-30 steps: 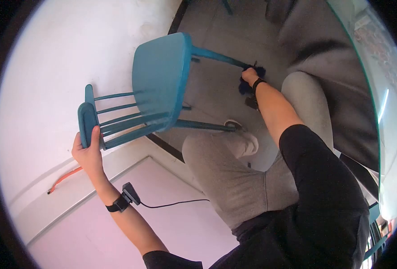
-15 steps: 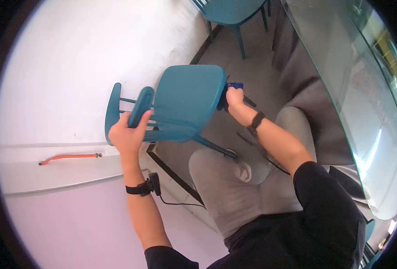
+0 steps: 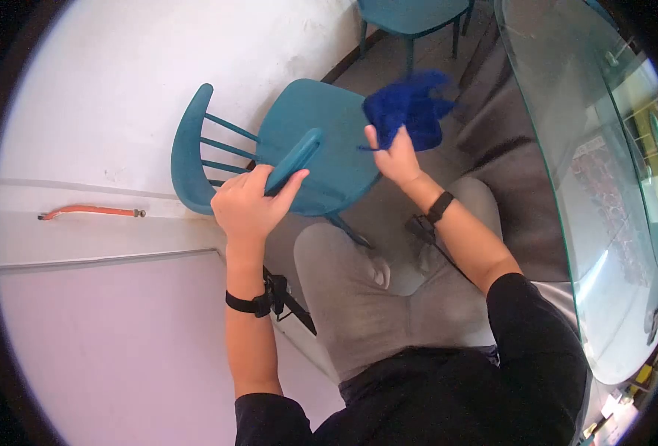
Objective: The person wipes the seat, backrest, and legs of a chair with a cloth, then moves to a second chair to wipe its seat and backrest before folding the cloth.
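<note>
Two grips: left fingers (image 3: 290, 184) around chair (image 3: 321, 126), right fingers (image 3: 373, 141) clutching cloth (image 3: 409, 108)

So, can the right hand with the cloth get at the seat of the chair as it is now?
Probably yes. The right hand holds the blue cloth right at the edge of the chair seat, with nothing between them, and the left hand grips a bar of the chair.

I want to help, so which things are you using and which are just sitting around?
In use: teal chair, gripped by the left hand; blue cloth, held in the right hand by the seat's edge.
Just sitting about: second teal chair farther back; glass table; orange rod on the wall.
</note>
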Motion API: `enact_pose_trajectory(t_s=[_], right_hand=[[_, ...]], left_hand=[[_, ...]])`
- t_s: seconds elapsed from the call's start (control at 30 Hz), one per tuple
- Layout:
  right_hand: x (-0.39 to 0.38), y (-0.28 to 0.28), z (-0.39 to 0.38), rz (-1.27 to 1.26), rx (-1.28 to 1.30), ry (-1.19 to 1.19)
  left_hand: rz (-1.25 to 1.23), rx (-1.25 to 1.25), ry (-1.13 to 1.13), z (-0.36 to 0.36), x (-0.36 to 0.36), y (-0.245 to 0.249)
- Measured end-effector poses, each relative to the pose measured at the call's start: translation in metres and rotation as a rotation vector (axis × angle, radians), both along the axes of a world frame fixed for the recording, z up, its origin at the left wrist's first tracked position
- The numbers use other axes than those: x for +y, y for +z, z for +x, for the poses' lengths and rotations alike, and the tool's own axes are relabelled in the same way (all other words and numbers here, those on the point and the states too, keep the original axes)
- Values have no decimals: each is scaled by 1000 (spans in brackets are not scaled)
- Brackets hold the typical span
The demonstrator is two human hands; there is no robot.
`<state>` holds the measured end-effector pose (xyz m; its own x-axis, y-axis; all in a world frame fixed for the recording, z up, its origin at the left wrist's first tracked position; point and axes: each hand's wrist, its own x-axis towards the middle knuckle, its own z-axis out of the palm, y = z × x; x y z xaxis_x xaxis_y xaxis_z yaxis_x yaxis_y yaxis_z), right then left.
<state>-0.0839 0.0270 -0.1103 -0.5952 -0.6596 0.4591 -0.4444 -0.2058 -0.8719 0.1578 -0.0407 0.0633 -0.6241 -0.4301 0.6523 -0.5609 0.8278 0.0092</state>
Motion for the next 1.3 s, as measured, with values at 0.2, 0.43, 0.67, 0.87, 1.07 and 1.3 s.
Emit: enact_pose_trajectory(t_s=[0.2,0.43,0.67,0.87,1.07,1.3], right_hand=[[-2,-36,8,556,547,173],[-17,-102,68,626,747,597],[-18,-100,74,531,599,808],[-31,-108,26,543,553,134],[-49,-143,-37,938,545,-229],[-30,-122,29,811,743,-145]], left_hand=[[-3,-15,-78,-6,7,-6],[22,-56,-200,35,-4,-60],[-13,-16,-244,49,-5,-70],[-10,14,-233,55,-1,-74],[3,1,-239,53,-6,-75],[-23,-8,-220,50,-4,-80]])
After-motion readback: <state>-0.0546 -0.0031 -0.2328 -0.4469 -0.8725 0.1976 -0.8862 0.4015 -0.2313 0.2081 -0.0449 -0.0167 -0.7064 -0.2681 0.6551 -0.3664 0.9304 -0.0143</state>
